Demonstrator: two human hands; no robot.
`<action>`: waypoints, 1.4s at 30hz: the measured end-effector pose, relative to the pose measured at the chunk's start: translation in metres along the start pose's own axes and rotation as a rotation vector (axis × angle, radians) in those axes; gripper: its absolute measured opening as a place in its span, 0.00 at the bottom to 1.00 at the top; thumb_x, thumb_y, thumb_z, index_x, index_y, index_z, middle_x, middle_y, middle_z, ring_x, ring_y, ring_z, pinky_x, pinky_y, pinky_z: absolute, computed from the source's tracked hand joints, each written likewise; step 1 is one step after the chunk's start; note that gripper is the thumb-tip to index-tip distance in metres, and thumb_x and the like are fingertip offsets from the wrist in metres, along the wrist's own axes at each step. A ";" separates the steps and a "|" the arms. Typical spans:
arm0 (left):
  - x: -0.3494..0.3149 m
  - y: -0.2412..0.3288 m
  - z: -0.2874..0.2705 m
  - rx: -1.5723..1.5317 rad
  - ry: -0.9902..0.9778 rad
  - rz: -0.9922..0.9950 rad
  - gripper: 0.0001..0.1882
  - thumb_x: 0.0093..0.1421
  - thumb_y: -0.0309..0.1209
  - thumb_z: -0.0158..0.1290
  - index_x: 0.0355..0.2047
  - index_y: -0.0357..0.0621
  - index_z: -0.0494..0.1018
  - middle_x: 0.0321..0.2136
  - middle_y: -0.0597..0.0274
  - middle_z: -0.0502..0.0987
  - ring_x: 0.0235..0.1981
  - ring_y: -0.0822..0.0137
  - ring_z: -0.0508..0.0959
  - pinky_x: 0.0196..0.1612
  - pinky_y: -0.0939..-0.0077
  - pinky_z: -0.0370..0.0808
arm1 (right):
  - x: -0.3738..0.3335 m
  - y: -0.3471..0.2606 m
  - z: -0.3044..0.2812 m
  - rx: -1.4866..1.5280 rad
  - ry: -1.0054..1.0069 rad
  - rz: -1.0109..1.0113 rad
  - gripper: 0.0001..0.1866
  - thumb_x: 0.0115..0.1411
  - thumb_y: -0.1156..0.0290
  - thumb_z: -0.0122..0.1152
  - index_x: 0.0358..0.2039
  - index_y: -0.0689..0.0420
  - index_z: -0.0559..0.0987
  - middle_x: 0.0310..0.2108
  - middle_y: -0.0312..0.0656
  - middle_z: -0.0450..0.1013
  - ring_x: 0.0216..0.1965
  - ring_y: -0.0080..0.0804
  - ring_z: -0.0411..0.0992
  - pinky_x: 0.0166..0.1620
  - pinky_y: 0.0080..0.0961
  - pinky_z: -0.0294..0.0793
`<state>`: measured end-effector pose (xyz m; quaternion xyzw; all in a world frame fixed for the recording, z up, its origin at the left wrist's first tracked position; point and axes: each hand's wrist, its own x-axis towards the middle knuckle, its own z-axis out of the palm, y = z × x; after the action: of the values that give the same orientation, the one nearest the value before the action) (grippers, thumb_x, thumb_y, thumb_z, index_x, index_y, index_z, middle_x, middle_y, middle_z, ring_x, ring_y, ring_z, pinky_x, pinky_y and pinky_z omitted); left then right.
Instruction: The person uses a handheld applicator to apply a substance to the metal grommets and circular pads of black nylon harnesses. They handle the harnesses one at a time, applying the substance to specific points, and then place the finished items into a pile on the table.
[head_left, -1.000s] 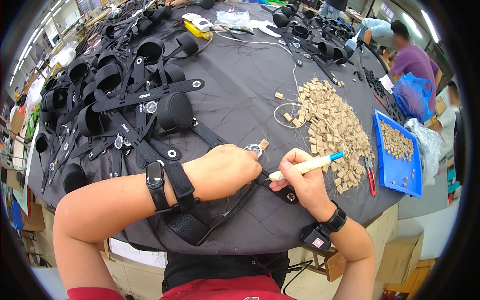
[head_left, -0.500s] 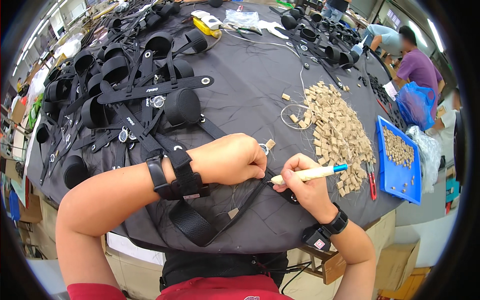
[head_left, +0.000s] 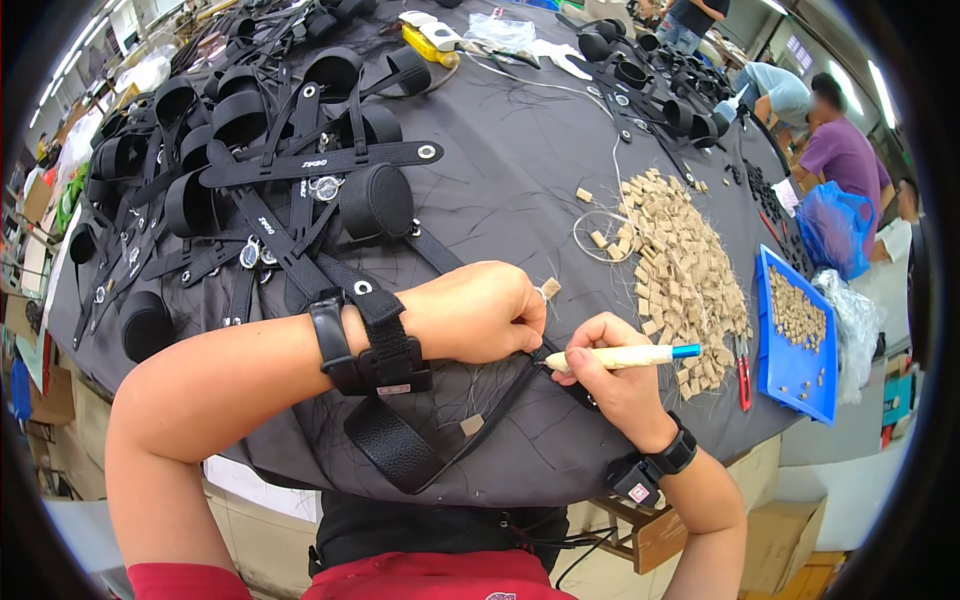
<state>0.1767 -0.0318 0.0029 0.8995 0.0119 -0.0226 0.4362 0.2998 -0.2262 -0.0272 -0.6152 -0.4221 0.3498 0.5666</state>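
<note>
In my right hand (head_left: 622, 385) is a pen-shaped tool (head_left: 640, 356), cream-coloured with a blue end, gripped the way one writes. Its tip meets a black leather strap (head_left: 510, 405) right beside my left fingers. My left hand (head_left: 485, 312) is closed, thumb and finger pinching the strap near that tip. The strap runs down to a wide black textured loop (head_left: 395, 447) near the table's front edge. A small tan tag (head_left: 472, 425) lies by this strap, and another tan piece (head_left: 550, 288) sits just beyond my left fingers.
A large heap of black strap pieces (head_left: 290, 165) with round loops and metal rings covers the left. Many tan pieces (head_left: 680, 270) are piled at right, beside red-handled scissors (head_left: 744, 380) and a blue tray (head_left: 828, 400). A yellow-and-white object (head_left: 430, 42) lies far back; people work at far right.
The view has shifted slightly, so the whole table appears a little displaced. Both hands keep their grips, the tool's tip staying at the strap.
</note>
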 end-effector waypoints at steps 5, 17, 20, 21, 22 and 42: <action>0.000 0.000 0.000 -0.032 -0.007 -0.016 0.07 0.56 0.28 0.58 0.31 0.37 0.79 0.23 0.53 0.80 0.25 0.61 0.80 0.32 0.69 0.74 | 0.000 0.001 0.000 -0.055 0.004 -0.005 0.08 0.61 0.73 0.63 0.33 0.63 0.74 0.24 0.37 0.77 0.26 0.16 0.75 0.30 0.13 0.73; 0.000 -0.001 0.000 -0.079 -0.026 -0.050 0.06 0.57 0.27 0.58 0.30 0.37 0.79 0.23 0.57 0.80 0.25 0.68 0.79 0.33 0.73 0.74 | 0.002 0.001 0.002 -0.072 0.008 -0.031 0.09 0.60 0.72 0.65 0.32 0.63 0.75 0.23 0.38 0.77 0.25 0.16 0.75 0.29 0.13 0.72; 0.000 -0.001 0.000 -0.084 -0.022 -0.045 0.06 0.57 0.27 0.58 0.31 0.37 0.79 0.23 0.57 0.80 0.25 0.68 0.79 0.33 0.73 0.74 | 0.001 0.000 0.002 -0.088 0.011 -0.029 0.09 0.60 0.72 0.65 0.33 0.63 0.75 0.23 0.38 0.77 0.25 0.16 0.75 0.29 0.13 0.73; 0.000 -0.001 0.000 -0.086 -0.022 -0.046 0.06 0.57 0.27 0.58 0.31 0.37 0.79 0.23 0.57 0.80 0.25 0.68 0.79 0.33 0.73 0.74 | 0.001 0.000 0.002 -0.093 0.010 -0.030 0.09 0.60 0.72 0.65 0.33 0.63 0.75 0.23 0.38 0.78 0.25 0.17 0.75 0.29 0.13 0.73; 0.000 -0.002 0.000 -0.087 -0.021 -0.047 0.06 0.57 0.27 0.58 0.31 0.37 0.79 0.23 0.57 0.80 0.25 0.68 0.79 0.33 0.73 0.74 | 0.001 0.000 0.001 -0.099 0.008 -0.030 0.09 0.60 0.72 0.65 0.33 0.63 0.75 0.23 0.38 0.78 0.25 0.17 0.75 0.29 0.13 0.73; 0.001 -0.003 -0.001 -0.119 -0.017 -0.085 0.06 0.57 0.27 0.58 0.31 0.36 0.80 0.23 0.58 0.81 0.24 0.72 0.78 0.32 0.75 0.74 | 0.001 0.000 0.001 -0.091 0.010 -0.025 0.08 0.60 0.72 0.65 0.33 0.63 0.75 0.24 0.38 0.78 0.25 0.16 0.75 0.29 0.13 0.72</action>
<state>0.1775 -0.0288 0.0010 0.8704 0.0478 -0.0480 0.4877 0.2989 -0.2248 -0.0269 -0.6367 -0.4424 0.3199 0.5445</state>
